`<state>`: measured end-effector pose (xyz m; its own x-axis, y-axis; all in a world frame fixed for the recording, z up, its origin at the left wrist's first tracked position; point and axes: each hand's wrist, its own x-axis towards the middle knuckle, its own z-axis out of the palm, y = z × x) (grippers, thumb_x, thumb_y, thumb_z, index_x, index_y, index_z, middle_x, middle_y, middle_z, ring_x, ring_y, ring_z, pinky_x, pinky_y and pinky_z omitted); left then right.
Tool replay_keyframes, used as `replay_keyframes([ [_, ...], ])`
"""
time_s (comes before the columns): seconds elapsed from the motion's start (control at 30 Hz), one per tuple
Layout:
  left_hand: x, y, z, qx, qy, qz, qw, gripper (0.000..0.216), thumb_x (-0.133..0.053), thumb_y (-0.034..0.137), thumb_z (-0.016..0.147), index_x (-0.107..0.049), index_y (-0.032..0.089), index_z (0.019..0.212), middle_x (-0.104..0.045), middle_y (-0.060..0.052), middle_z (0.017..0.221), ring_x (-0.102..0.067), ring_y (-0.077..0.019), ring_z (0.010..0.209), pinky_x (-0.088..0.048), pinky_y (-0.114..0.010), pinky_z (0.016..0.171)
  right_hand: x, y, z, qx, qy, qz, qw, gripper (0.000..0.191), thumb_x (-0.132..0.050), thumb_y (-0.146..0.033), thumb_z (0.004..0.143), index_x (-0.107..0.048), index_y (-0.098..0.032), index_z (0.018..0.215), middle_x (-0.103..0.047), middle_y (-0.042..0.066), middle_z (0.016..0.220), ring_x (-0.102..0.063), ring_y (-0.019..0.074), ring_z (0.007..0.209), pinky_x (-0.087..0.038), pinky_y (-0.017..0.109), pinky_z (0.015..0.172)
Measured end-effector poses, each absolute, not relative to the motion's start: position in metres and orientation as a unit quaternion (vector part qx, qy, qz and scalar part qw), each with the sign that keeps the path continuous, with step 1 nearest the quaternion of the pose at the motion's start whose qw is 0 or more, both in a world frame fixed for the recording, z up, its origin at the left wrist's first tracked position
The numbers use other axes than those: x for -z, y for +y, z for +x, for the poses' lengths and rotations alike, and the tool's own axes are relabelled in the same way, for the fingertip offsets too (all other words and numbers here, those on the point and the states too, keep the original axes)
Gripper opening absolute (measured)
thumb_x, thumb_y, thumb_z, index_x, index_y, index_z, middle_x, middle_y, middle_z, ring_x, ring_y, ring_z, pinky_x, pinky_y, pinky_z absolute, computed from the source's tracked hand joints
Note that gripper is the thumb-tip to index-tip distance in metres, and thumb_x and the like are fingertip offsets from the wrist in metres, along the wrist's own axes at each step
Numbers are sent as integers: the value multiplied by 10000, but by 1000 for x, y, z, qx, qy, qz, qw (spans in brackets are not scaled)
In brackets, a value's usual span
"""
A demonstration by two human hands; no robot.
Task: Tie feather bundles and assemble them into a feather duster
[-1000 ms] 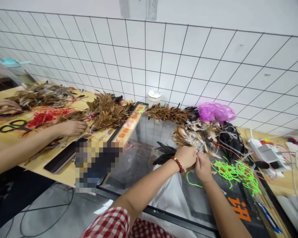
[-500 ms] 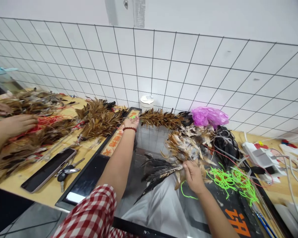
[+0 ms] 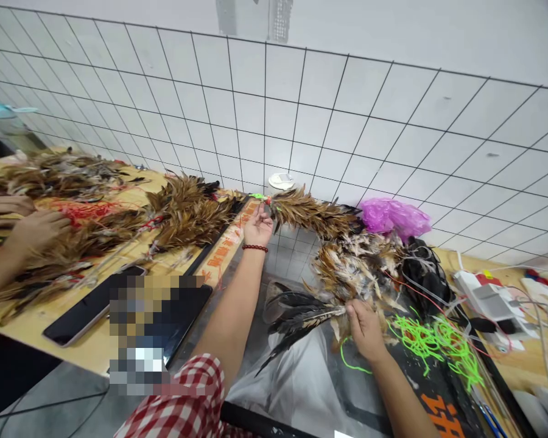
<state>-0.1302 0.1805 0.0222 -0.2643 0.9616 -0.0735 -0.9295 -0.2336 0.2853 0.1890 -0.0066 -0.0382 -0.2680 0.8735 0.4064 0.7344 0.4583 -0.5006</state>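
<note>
My right hand (image 3: 366, 330) is closed around the quill ends of a fanned bunch of dark feathers (image 3: 296, 313). The bunch points left above the dark glossy board. Farther back, my left hand (image 3: 258, 227) is turned palm up with its fingers loosely apart, a red bead bracelet at the wrist. Just beyond its fingertips lies the bound end of a brown feather garland (image 3: 310, 212), with bright green string (image 3: 258, 196) at that end. Behind my right hand is a pile of loose pale and brown feathers (image 3: 347, 264). A green string end hangs below that hand.
Tangled green string (image 3: 433, 347) lies to the right, near a white power strip (image 3: 488, 295) with cables. A pink plastic bag (image 3: 395, 218) rests by the wall. At left are more brown feather bundles (image 3: 187, 210), a phone (image 3: 94, 304) and another person's hands (image 3: 39, 231).
My left hand has come away from the garland's bound end and turned palm up; that end now lies beyond its fingertips. My right hand still holds the dark feathers. The view has shifted slightly.
</note>
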Motion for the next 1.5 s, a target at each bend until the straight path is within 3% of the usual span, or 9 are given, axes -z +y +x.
replay_keyframes([
  [0.47, -47, 166, -118, -777, 119, 44, 616, 315, -402, 47, 851, -638, 127, 1043, -674, -123, 1097, -635, -98, 780, -467, -188, 596, 35, -6, 187, -101, -789, -513, 323, 272, -341, -304, 967, -493, -213, 761, -532, 23, 689, -508, 190, 701, -365, 308, 658],
  [0.6, -50, 167, -118, -775, 124, 33, 618, 311, -393, 68, 869, -625, 118, 1071, -687, -127, 1033, -641, -101, 771, -478, -192, 602, 36, -6, 187, -101, -789, -512, 324, 276, -336, -302, 971, -489, -208, 761, -528, 22, 688, -506, 184, 701, -361, 306, 659],
  [0.83, -50, 167, -120, -768, 95, 23, 633, 204, -400, 65, 865, -601, 92, 889, -696, -128, 967, -650, -106, 766, -487, -186, 609, 39, -6, 189, -108, -793, -504, 324, 272, -336, -304, 970, -496, -200, 776, -514, 21, 693, -491, 181, 703, -358, 303, 670],
  [1.03, -55, 168, -126, -772, 110, 27, 625, 213, -399, 73, 867, -589, 98, 959, -682, -136, 991, -649, -111, 765, -492, -195, 615, 37, -6, 188, -111, -789, -508, 327, 268, -340, -293, 968, -500, -201, 774, -522, 21, 697, -501, 183, 716, -360, 296, 672],
  [1.13, -54, 164, -119, -766, 213, 8, 606, 193, -417, 78, 852, -563, 106, 974, -658, -112, 935, -649, -109, 759, -494, -193, 624, 35, -6, 187, -102, -789, -510, 327, 275, -336, -293, 968, -490, -202, 760, -515, 20, 682, -496, 183, 703, -356, 296, 665],
  [1.23, -45, 144, -91, -722, 393, -6, 570, 202, -426, 63, 825, -536, 141, 974, -615, -44, 830, -583, -73, 598, -471, -190, 582, 33, -5, 185, -94, -791, -505, 332, 281, -327, -292, 970, -485, -200, 757, -519, 21, 682, -490, 179, 692, -352, 297, 667],
  [1.27, -41, 132, -77, -710, 413, 17, 569, 204, -447, 48, 803, -539, 152, 952, -607, -22, 796, -550, -66, 554, -453, -187, 564, 33, -5, 185, -92, -792, -503, 334, 280, -325, -291, 970, -486, -198, 760, -525, 23, 688, -490, 178, 693, -351, 298, 671],
  [1.37, -33, 89, -34, -549, 453, 438, 548, 98, -532, 114, 785, -581, 155, 860, -633, -18, 761, -547, -92, 585, -443, -218, 605, 30, -5, 182, -80, -795, -501, 333, 292, -316, -290, 973, -490, -196, 758, -532, 25, 690, -486, 174, 689, -345, 299, 675],
  [1.5, -37, 46, 7, -280, 387, 790, 384, 174, -503, 238, 841, -606, 167, 720, -658, -56, 764, -588, -163, 755, -423, -278, 741, 25, -5, 181, -34, -791, -501, 348, 310, -310, -306, 974, -501, -194, 758, -535, 29, 683, -475, 170, 678, -330, 298, 665],
])
